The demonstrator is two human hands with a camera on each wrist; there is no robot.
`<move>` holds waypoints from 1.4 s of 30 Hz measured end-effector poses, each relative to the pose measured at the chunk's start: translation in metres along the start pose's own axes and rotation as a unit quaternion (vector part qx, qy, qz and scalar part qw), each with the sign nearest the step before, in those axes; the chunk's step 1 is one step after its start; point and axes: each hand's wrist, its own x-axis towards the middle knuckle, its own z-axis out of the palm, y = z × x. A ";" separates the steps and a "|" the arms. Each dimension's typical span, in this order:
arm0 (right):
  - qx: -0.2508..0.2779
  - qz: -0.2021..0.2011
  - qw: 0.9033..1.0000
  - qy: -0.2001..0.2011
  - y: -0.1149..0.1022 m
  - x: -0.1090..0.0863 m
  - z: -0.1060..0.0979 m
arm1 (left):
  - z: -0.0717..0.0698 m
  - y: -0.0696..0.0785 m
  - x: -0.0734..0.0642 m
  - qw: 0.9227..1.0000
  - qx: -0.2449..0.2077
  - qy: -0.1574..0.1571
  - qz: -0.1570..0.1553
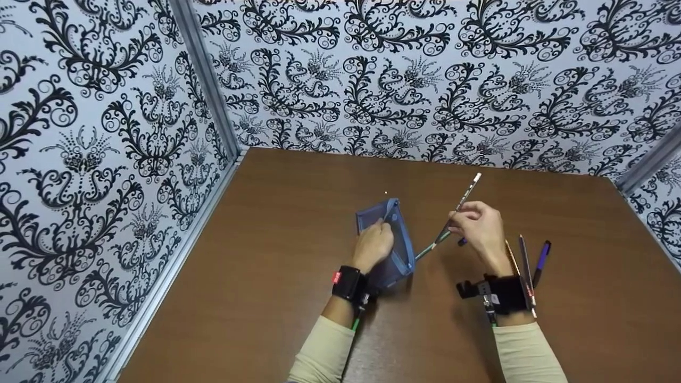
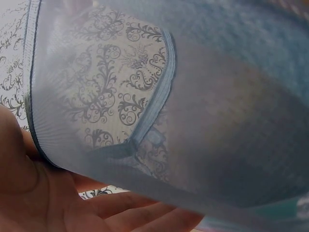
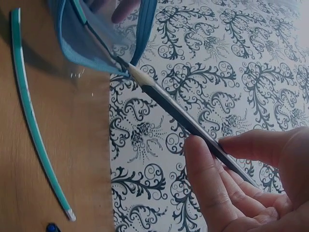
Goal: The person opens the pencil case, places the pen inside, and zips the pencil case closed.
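My left hand (image 1: 374,244) grips a blue see-through mesh zip pouch (image 1: 403,239), tilted with its zip side toward the right. In the left wrist view, mesh (image 2: 212,121) fills most of the picture, and the fingers (image 2: 135,212) lie along its lower edge. Between thumb and fingertips, my right hand (image 1: 481,226) pinches a dark, silver-striped pencil (image 1: 468,192). Its sharpened end points down toward the pouch and overlaps the zip rim (image 3: 91,63) in the right wrist view. A slim teal and dark stick (image 3: 79,10) shows within the pouch opening.
A green pencil (image 3: 31,116) lies on the brown table (image 1: 255,239) under the right hand. Beside the right wrist lie a blue and black pen (image 1: 542,258) and several pencils (image 1: 524,255). Patterned walls (image 1: 372,80) enclose the table at the back and left.
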 end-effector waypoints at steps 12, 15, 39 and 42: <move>0.030 0.001 0.999 -0.015 -0.001 0.002 0.020 | 0.001 -0.001 0.001 1.000 -0.011 0.000 0.005; 0.030 -0.004 0.999 -0.014 0.000 0.002 0.026 | 0.001 0.000 0.001 1.000 -0.017 0.005 0.002; 0.056 0.017 0.997 -0.040 0.007 0.000 0.050 | 0.001 0.001 0.001 1.000 0.009 0.011 -0.001; 0.057 0.014 0.997 -0.047 0.009 -0.001 0.053 | 0.001 0.001 0.001 1.000 0.008 0.002 -0.009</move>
